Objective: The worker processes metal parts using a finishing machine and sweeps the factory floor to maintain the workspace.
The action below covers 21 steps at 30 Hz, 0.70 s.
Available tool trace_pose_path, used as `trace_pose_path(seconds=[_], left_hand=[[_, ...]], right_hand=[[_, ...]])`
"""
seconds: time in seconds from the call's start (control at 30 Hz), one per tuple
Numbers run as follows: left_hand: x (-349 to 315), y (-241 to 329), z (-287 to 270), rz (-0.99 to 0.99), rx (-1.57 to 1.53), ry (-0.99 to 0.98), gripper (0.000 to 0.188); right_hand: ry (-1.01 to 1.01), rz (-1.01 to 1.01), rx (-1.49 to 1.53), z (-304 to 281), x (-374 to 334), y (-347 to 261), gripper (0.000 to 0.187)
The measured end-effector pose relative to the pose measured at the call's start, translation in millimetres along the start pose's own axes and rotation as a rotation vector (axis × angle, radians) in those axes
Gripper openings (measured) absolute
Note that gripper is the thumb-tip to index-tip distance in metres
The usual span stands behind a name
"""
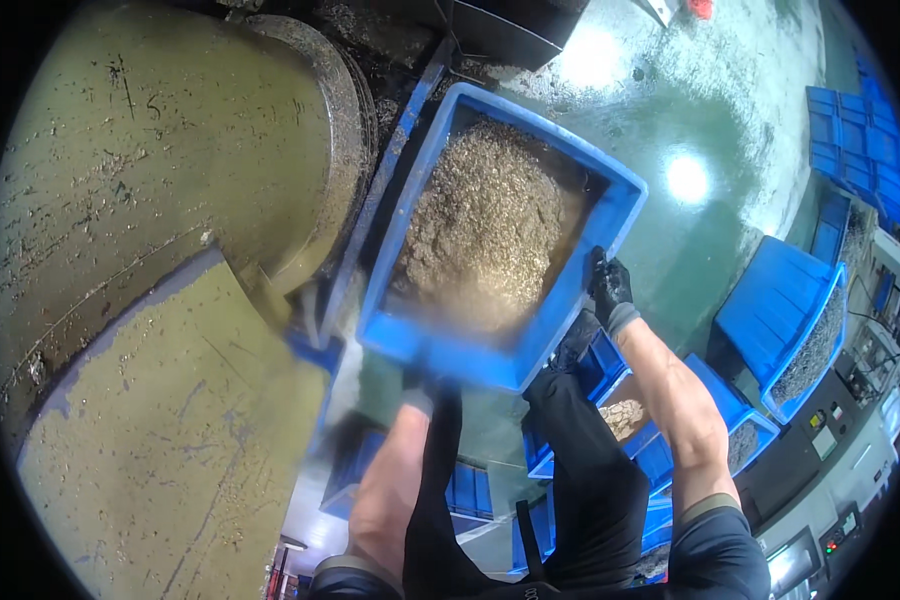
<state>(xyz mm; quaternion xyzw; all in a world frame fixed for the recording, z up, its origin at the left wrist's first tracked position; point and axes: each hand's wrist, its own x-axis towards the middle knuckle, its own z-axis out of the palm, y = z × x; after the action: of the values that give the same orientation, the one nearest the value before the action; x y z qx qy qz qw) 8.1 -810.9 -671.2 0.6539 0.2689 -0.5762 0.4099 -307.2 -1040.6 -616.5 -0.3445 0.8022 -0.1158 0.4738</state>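
Note:
A blue plastic crate [425, 345] is held tilted in front of me, loaded with a heap of gold-brown metal chips [495, 220]. My right hand [610, 285], in a black glove, is closed on the crate's right side, with the thumb side up at the rim. At the near edge, toward the left corner, my left hand [425, 388] supports the crate. Its dark glove is blurred and its fingers are mostly hidden by the crate wall.
To the left stands a large greenish machine drum [170, 120] with a sloping panel [170, 440], both speckled with chips. Blue crates [775, 305] of grey chips stand at right, near a grey machine [840, 500]. Stacked blue crates [860, 135] line the far right. The green floor [690, 240] looks wet.

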Motion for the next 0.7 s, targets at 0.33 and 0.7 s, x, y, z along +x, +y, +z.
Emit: trace_pose_path(seconds=[0.33, 0.7], left_hand=[[-72.4, 69.1, 102.4, 0.002, -0.099, -0.083, 0.054], [-35.9, 24.0, 70.8, -0.182, -0.088, -0.150, 0.046]], right_hand=[[-0.069, -0.002, 0.078, 3.6, 37.0, -46.2, 0.048], [0.139, 0.052, -0.264, -36.0, 36.9, -20.6, 0.055]])
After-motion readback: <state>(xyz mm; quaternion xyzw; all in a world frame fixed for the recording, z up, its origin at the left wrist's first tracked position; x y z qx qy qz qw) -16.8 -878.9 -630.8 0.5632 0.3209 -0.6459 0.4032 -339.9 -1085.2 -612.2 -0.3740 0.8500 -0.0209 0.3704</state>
